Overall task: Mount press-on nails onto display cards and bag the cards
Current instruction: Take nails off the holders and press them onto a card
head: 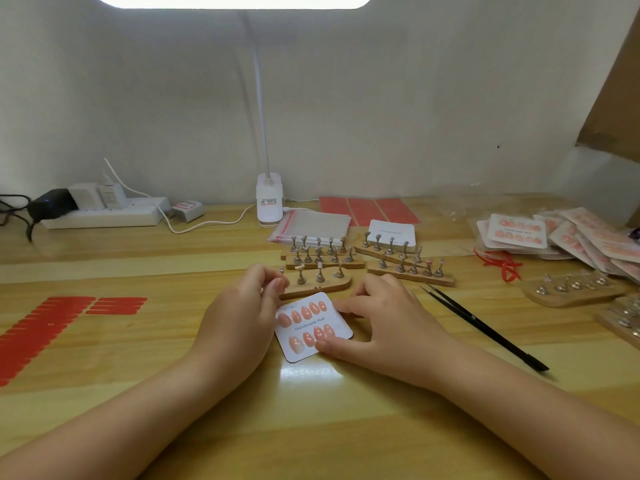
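Card (313,327) under right hand (377,323), seemingly.

Looks like a small home nail-craft workstation: wooden desk (138,341), clip-on lamp (269,199), power strip (104,213), nail stands (322,258), bagged cards (561,237).

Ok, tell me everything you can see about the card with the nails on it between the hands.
The display card is a white square with rounded corners, lying flat and turned askew on the wooden table. It reads "Handmade Nail" between two rows of glossy peach-pink nails: five above, four visible below. The right hand rests fingertips on its right edge and lower corner. The left hand covers its left edge.
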Demonstrator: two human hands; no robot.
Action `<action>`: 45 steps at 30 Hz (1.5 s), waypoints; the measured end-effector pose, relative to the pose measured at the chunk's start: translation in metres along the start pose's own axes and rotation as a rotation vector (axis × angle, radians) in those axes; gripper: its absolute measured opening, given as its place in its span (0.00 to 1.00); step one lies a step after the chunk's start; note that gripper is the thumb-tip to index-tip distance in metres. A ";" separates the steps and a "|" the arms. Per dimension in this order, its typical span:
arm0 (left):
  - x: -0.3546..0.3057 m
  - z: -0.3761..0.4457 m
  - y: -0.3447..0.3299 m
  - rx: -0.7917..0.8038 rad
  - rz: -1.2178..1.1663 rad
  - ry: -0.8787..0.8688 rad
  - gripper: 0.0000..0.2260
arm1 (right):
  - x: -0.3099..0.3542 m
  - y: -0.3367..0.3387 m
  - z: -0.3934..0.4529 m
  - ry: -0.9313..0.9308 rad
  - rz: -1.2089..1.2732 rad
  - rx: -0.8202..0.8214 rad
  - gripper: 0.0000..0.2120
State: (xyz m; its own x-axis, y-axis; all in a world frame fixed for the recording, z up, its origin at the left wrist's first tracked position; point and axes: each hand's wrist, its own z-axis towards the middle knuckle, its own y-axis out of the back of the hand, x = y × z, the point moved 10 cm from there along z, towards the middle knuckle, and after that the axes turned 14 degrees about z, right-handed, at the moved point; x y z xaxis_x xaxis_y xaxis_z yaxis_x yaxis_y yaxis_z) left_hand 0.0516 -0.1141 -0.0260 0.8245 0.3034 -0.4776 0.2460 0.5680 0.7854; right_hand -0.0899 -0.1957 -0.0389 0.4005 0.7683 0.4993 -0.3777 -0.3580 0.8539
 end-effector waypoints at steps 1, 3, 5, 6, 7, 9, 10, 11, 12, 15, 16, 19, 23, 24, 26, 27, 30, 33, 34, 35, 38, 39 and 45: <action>0.002 0.001 0.000 0.003 -0.036 0.020 0.07 | 0.000 0.000 0.000 -0.005 0.008 -0.002 0.35; 0.010 0.002 0.000 -0.003 -0.169 0.096 0.06 | 0.000 0.001 0.000 -0.017 0.048 -0.008 0.35; 0.018 0.003 0.002 -0.025 -0.324 0.172 0.06 | -0.001 0.001 0.000 -0.037 0.124 -0.024 0.33; 0.018 0.003 0.003 -0.036 -0.387 0.186 0.06 | -0.002 0.002 0.001 -0.047 0.181 -0.039 0.31; 0.017 0.002 0.004 -0.046 -0.427 0.177 0.06 | -0.003 0.003 0.000 -0.055 0.256 -0.059 0.30; 0.008 0.000 0.008 -0.069 -0.449 0.111 0.06 | -0.006 0.003 -0.001 -0.071 0.423 -0.090 0.28; 0.004 -0.001 0.010 -0.078 -0.447 0.075 0.06 | -0.007 0.002 -0.001 -0.079 0.489 -0.099 0.28; 0.001 -0.002 0.012 -0.083 -0.442 0.046 0.06 | -0.009 0.002 -0.002 -0.087 0.534 -0.109 0.28; -0.002 -0.003 0.013 -0.088 -0.437 0.026 0.06 | -0.011 0.003 -0.002 -0.095 0.564 -0.121 0.28; -0.005 -0.004 0.016 -0.100 -0.448 0.007 0.06 | -0.014 0.007 -0.003 -0.124 0.628 -0.155 0.27; -0.007 -0.005 0.019 -0.120 -0.452 -0.009 0.06 | -0.015 0.008 -0.003 -0.132 0.660 -0.172 0.25; -0.018 -0.011 0.039 -0.246 -0.397 -0.127 0.05 | -0.021 0.016 -0.005 -0.146 0.794 -0.271 0.19; -0.034 -0.018 0.045 -0.274 -0.310 -0.228 0.05 | -0.029 0.022 -0.008 -0.179 0.985 -0.350 0.10; -0.038 -0.020 0.044 -0.273 -0.276 -0.258 0.06 | -0.030 0.020 -0.009 -0.197 1.027 -0.342 0.10; -0.042 -0.022 0.043 -0.272 -0.241 -0.304 0.06 | -0.030 0.015 -0.009 -0.225 1.147 -0.312 0.10; -0.043 -0.022 0.043 -0.272 -0.237 -0.317 0.06 | -0.028 0.012 -0.008 -0.238 1.209 -0.289 0.11; -0.045 -0.022 0.043 -0.291 -0.204 -0.361 0.06 | -0.018 0.003 -0.008 -0.250 1.257 -0.200 0.14; -0.050 -0.024 0.042 -0.314 -0.122 -0.429 0.06 | -0.005 -0.003 -0.008 -0.202 1.289 -0.118 0.16; -0.051 -0.024 0.042 -0.319 -0.096 -0.445 0.07 | -0.001 -0.005 -0.008 -0.184 1.302 -0.092 0.16; -0.051 -0.024 0.042 -0.323 -0.078 -0.454 0.08 | 0.002 -0.007 -0.008 -0.170 1.321 -0.065 0.16; -0.048 -0.023 0.040 -0.337 -0.063 -0.446 0.07 | 0.008 -0.013 -0.007 -0.132 1.422 0.004 0.17; -0.048 -0.023 0.040 -0.341 -0.064 -0.433 0.07 | 0.009 -0.015 -0.007 -0.125 1.469 0.015 0.16; -0.049 -0.023 0.042 -0.333 -0.070 -0.431 0.11 | 0.015 -0.022 -0.004 -0.132 1.734 0.127 0.15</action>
State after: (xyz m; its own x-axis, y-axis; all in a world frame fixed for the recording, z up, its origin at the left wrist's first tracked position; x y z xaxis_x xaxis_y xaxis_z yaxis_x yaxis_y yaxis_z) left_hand 0.0091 -0.0877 0.0211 0.9632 -0.0448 -0.2648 0.1908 0.8082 0.5571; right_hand -0.0786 -0.1743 -0.0504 -0.3011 -0.5606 0.7715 -0.3463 -0.6895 -0.6361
